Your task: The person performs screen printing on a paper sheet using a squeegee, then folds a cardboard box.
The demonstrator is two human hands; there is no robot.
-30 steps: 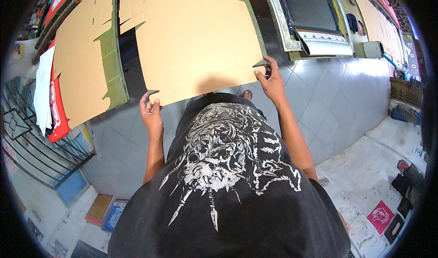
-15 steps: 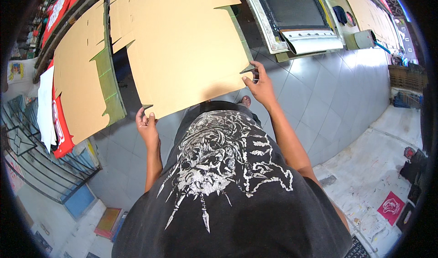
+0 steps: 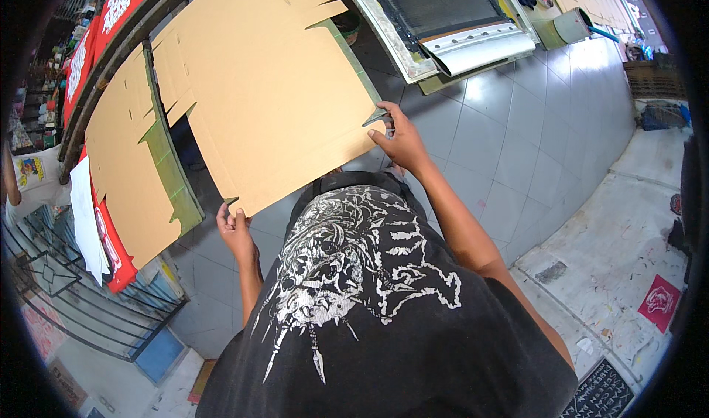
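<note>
A large tan cardboard sheet (image 3: 266, 86) with slits cut in its edges lies over a green board, whose strip shows along the sheet's right side. My left hand (image 3: 238, 235) pinches the near left corner, thumb and fingertips at the edge. At the near right corner, beside a small notch, my right hand (image 3: 402, 139) grips the same sheet, thumb on top and the other fingers curled around the edge.
On the left lies a second cardboard sheet (image 3: 118, 152) on a green board (image 3: 171, 170), with red printed cloth (image 3: 118, 248) and white paper (image 3: 87, 222) beside it. A framed printing screen (image 3: 443, 4) stands at the upper right. Black metal railing (image 3: 74, 300) is at lower left.
The whole view has shifted, so the boards and screen sit farther left. Both hands keep hold of the same cardboard corners; little else has changed.
</note>
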